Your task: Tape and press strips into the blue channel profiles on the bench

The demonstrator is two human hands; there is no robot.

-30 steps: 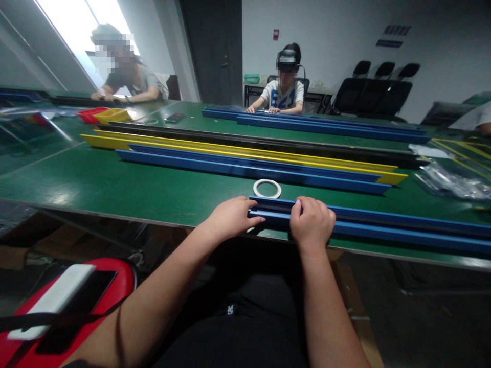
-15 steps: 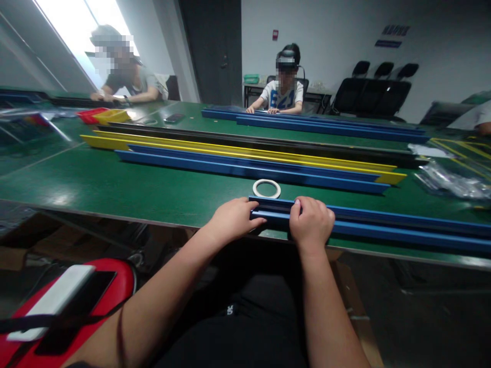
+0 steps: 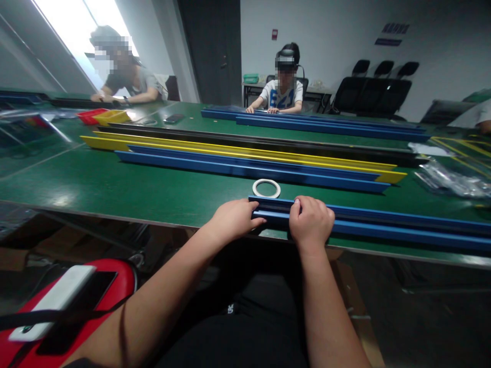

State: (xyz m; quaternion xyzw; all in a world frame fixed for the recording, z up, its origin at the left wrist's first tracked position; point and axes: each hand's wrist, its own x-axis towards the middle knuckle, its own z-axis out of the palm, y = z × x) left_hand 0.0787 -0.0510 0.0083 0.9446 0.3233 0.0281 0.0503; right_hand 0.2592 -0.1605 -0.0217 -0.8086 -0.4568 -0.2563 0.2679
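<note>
A long blue channel-shaped profile [image 3: 383, 228] lies along the near edge of the green table, running out of view to the right. At its left end, my left hand [image 3: 235, 219] grips it, with the thumb at the near side and the fingers at the far side. My right hand [image 3: 312, 221] is wrapped over the same profile a little further right, its fingers curled across the top. Just beyond the profile's left end lies a white ring [image 3: 266, 188], like a roll of narrow tape, flat on the table.
Past the ring lie another blue profile [image 3: 245, 171], a yellow one [image 3: 103, 144] and a black one [image 3: 345, 152]. Two people [image 3: 284, 94] sit across the table [image 3: 76, 189]. Clear plastic wrapping [image 3: 452, 180] is at the right. A red stool [image 3: 118, 276] stands at my left.
</note>
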